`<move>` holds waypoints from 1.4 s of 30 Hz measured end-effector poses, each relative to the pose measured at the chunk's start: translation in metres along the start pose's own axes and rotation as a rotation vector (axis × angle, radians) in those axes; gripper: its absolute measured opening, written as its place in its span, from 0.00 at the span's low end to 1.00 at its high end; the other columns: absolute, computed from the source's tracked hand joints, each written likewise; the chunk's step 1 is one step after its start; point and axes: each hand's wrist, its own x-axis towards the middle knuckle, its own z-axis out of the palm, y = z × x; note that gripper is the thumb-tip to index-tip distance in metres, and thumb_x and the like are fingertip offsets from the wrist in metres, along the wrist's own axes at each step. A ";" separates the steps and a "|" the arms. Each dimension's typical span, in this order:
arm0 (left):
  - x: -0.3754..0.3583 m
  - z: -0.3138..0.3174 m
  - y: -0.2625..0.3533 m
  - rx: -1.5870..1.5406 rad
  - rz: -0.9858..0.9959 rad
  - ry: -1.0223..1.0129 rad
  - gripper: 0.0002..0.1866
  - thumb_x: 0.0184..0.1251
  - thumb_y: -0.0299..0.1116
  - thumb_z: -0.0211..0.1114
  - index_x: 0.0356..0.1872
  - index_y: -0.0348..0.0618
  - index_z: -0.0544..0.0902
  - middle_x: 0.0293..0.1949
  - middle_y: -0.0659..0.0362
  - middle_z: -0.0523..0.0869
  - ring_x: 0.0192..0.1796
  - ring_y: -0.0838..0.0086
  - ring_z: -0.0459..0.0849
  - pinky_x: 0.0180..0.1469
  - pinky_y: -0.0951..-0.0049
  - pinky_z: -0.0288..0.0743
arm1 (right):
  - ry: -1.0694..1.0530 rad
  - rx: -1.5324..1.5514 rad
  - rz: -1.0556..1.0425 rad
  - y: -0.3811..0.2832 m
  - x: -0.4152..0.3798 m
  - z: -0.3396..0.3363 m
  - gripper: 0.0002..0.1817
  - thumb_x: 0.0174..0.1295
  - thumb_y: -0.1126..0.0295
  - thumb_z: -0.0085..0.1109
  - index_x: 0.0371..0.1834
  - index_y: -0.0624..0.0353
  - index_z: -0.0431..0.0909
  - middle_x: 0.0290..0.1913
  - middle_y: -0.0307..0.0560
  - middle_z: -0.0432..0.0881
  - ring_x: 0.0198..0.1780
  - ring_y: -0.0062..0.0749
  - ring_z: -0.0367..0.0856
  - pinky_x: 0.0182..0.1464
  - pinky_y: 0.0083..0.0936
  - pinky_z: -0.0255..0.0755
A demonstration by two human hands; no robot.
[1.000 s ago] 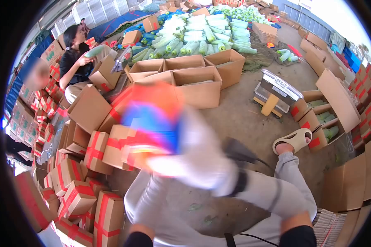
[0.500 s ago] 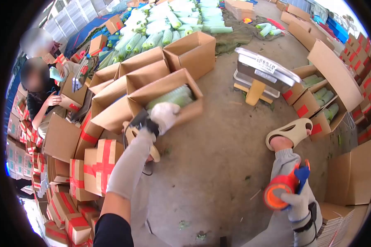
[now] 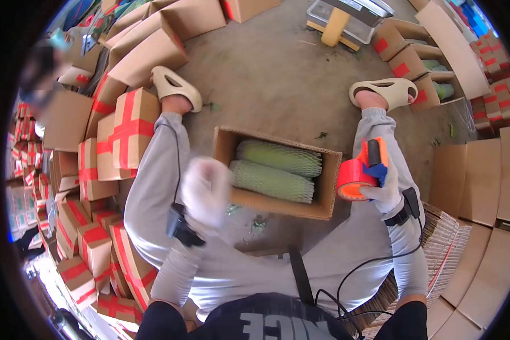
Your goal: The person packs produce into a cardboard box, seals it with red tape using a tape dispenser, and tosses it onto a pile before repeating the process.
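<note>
On the floor between my legs stands an open cardboard box (image 3: 277, 210). Two long pieces of green produce (image 3: 279, 158) lie side by side in it, each in a foam net sleeve. My left hand (image 3: 205, 192), in a white glove, is at the box's left end; it is smeared by motion and its fingers do not show clearly. To the right of the box, my gloved right hand (image 3: 386, 195) grips a tape dispenser (image 3: 374, 156) with an orange frame, a black handle and a wide roll of red tape (image 3: 352, 180).
Red-taped cartons (image 3: 133, 130) are piled on my left. Open boxes (image 3: 147, 54) stand ahead left, and others with sleeved produce (image 3: 436, 67) ahead right. A scale (image 3: 345, 22) stands ahead. Flat cardboard (image 3: 445, 238) lies right. Another person (image 3: 37, 73) is at far left.
The box with the two sleeved pieces has come from the row ahead to the floor between my legs. My left hand has drawn back with it; my view has tilted down.
</note>
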 end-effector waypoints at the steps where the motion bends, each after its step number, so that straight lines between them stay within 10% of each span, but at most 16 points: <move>1: 0.018 -0.018 -0.025 0.111 -0.087 0.081 0.03 0.80 0.28 0.61 0.44 0.41 0.80 0.33 0.64 0.79 0.36 0.82 0.75 0.39 0.76 0.73 | -0.014 0.019 -0.018 -0.003 0.000 0.008 0.51 0.40 0.77 0.70 0.77 0.62 0.65 0.63 0.43 0.79 0.63 0.30 0.80 0.67 0.32 0.74; 3: 0.021 -0.007 -0.059 0.018 -0.063 0.025 0.06 0.80 0.31 0.61 0.42 0.39 0.79 0.32 0.67 0.79 0.35 0.84 0.75 0.39 0.76 0.74 | 0.038 -0.080 -0.075 -0.011 -0.006 0.030 0.50 0.42 0.77 0.71 0.77 0.63 0.65 0.64 0.45 0.78 0.64 0.30 0.79 0.67 0.31 0.73; 7: 0.056 -0.008 -0.054 0.054 -0.167 -1.005 0.10 0.78 0.38 0.63 0.42 0.42 0.81 0.30 0.68 0.81 0.34 0.86 0.78 0.37 0.79 0.74 | 0.029 -0.303 -0.311 -0.014 -0.010 0.060 0.40 0.45 0.75 0.75 0.68 0.60 0.73 0.57 0.52 0.84 0.60 0.40 0.85 0.65 0.34 0.77; 8: 0.066 0.000 -0.022 0.228 -0.386 -0.982 0.14 0.76 0.43 0.66 0.43 0.41 0.82 0.28 0.62 0.84 0.32 0.78 0.81 0.37 0.74 0.76 | -0.008 -0.419 -0.375 -0.023 -0.014 0.069 0.37 0.45 0.74 0.76 0.65 0.60 0.75 0.55 0.54 0.85 0.58 0.44 0.86 0.63 0.35 0.78; 11: 0.058 0.007 -0.014 0.504 -0.128 -0.844 0.22 0.72 0.52 0.68 0.46 0.40 0.84 0.36 0.53 0.89 0.39 0.62 0.88 0.45 0.63 0.81 | -0.091 -0.665 -0.493 -0.040 -0.001 0.107 0.31 0.47 0.74 0.78 0.58 0.56 0.79 0.48 0.56 0.88 0.52 0.55 0.89 0.54 0.37 0.82; 12: 0.051 0.001 -0.003 0.781 0.345 -0.749 0.29 0.67 0.59 0.70 0.50 0.39 0.84 0.49 0.45 0.89 0.52 0.51 0.88 0.56 0.52 0.80 | 0.011 -0.587 -0.481 -0.034 0.005 0.109 0.32 0.47 0.74 0.78 0.59 0.57 0.78 0.48 0.55 0.88 0.52 0.54 0.89 0.55 0.37 0.82; 16: 0.036 -0.017 -0.008 0.694 0.635 -0.775 0.35 0.61 0.64 0.73 0.54 0.41 0.83 0.48 0.48 0.88 0.53 0.50 0.87 0.56 0.51 0.80 | 0.060 -0.324 -0.299 -0.003 0.007 0.084 0.38 0.47 0.75 0.77 0.66 0.59 0.73 0.54 0.52 0.86 0.58 0.43 0.88 0.59 0.36 0.80; 19: 0.055 -0.006 -0.006 0.764 0.429 -0.745 0.35 0.59 0.64 0.75 0.53 0.42 0.84 0.43 0.50 0.87 0.47 0.50 0.88 0.50 0.52 0.81 | 0.122 -0.316 -0.418 -0.005 0.006 0.063 0.45 0.45 0.77 0.74 0.72 0.59 0.70 0.63 0.51 0.83 0.63 0.42 0.85 0.63 0.37 0.79; 24: 0.071 0.036 -0.042 0.724 0.564 -0.265 0.34 0.51 0.57 0.81 0.52 0.45 0.82 0.47 0.52 0.86 0.51 0.51 0.86 0.53 0.50 0.79 | 0.117 0.382 -0.401 -0.089 0.068 0.070 0.52 0.42 0.79 0.66 0.80 0.59 0.62 0.67 0.52 0.78 0.64 0.45 0.83 0.67 0.43 0.79; 30: 0.023 0.040 -0.094 0.437 0.608 0.307 0.38 0.46 0.48 0.88 0.53 0.40 0.76 0.55 0.43 0.80 0.58 0.44 0.81 0.62 0.51 0.77 | -0.417 -0.388 -0.133 -0.064 0.105 0.116 0.46 0.39 0.76 0.71 0.71 0.66 0.70 0.57 0.48 0.82 0.59 0.34 0.81 0.64 0.30 0.75; 33: -0.014 0.049 -0.116 -0.161 0.059 0.321 0.29 0.57 0.36 0.82 0.55 0.38 0.77 0.63 0.39 0.79 0.67 0.47 0.79 0.66 0.55 0.77 | -0.328 -0.383 -0.106 -0.059 0.050 0.138 0.44 0.41 0.72 0.73 0.69 0.66 0.71 0.54 0.51 0.84 0.57 0.35 0.82 0.64 0.30 0.74; 36: -0.001 0.024 -0.094 0.233 0.328 0.242 0.27 0.62 0.28 0.75 0.62 0.36 0.77 0.68 0.41 0.78 0.73 0.48 0.75 0.71 0.53 0.72 | -0.171 -0.396 -0.284 -0.052 0.027 0.135 0.39 0.46 0.71 0.75 0.66 0.64 0.73 0.48 0.57 0.87 0.52 0.50 0.89 0.59 0.35 0.80; 42: 0.028 0.031 -0.082 0.827 0.451 -0.044 0.31 0.75 0.44 0.63 0.74 0.41 0.75 0.75 0.48 0.76 0.79 0.53 0.70 0.79 0.43 0.59 | -0.107 -0.880 -0.540 -0.064 0.037 0.175 0.31 0.52 0.62 0.80 0.58 0.57 0.78 0.45 0.59 0.88 0.46 0.61 0.88 0.47 0.46 0.83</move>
